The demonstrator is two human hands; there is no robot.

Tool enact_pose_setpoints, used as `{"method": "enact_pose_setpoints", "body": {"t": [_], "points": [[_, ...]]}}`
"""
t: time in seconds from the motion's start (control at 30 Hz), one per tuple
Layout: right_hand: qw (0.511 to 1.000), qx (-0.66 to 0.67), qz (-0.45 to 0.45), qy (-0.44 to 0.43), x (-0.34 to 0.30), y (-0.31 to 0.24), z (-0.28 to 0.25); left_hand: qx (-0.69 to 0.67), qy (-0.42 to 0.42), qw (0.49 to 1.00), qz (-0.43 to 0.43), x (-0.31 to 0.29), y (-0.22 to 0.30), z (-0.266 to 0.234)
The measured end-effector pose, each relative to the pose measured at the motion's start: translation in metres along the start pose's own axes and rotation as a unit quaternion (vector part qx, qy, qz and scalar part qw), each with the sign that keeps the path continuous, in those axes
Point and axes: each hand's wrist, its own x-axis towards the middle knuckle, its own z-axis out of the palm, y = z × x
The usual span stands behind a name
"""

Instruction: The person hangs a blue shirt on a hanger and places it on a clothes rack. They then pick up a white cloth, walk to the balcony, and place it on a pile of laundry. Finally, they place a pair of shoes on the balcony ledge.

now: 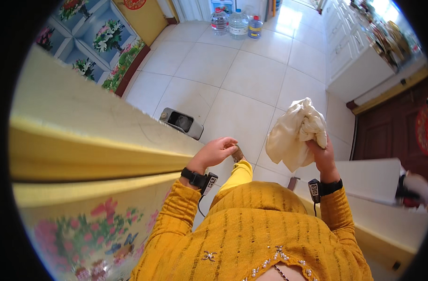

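A crumpled cream-white cloth (296, 136) hangs bunched up in front of me on the right, its loose folds drooping to the left. My right hand (322, 152) is closed around its lower right side; the fingertips are partly hidden by the fabric. My left hand (217, 152) is held out over the floor to the left, fingers loosely bent and thumb a little apart, with nothing seen in it. Below that hand my foot in a brown shoe (238, 152) shows on the tiles. Each wrist wears a black strap with a small device.
A grey open-topped container (181, 122) stands on the floor by the yellow-edged wall (106, 140) at left. Several plastic bottles (238, 24) stand far ahead. White cabinets (350, 37) line the right, near a dark red door (396, 122) and a white surface (364, 180).
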Motion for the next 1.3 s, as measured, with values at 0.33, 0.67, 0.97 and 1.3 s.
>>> {"method": "enact_pose_setpoints", "body": {"t": [0.33,0.67,0.97,1.3], "points": [[0.997,0.01,0.068,-0.02,0.183,-0.015,0.014,0.013,0.051,0.998,0.026,0.156,0.051,-0.116],[0.972,-0.001,0.151,-0.179,0.412,0.042,0.049,-0.05,0.103,0.993,-0.033,0.274,0.065,-0.187],[0.851,-0.057,0.264,-0.45,0.532,0.079,0.198,-0.013,0.303,0.95,-0.075,0.324,0.042,-0.215],[0.645,-0.097,0.423,-0.629,0.525,0.152,0.371,-0.219,0.505,0.809,-0.209,0.262,-0.096,-0.249]]}}
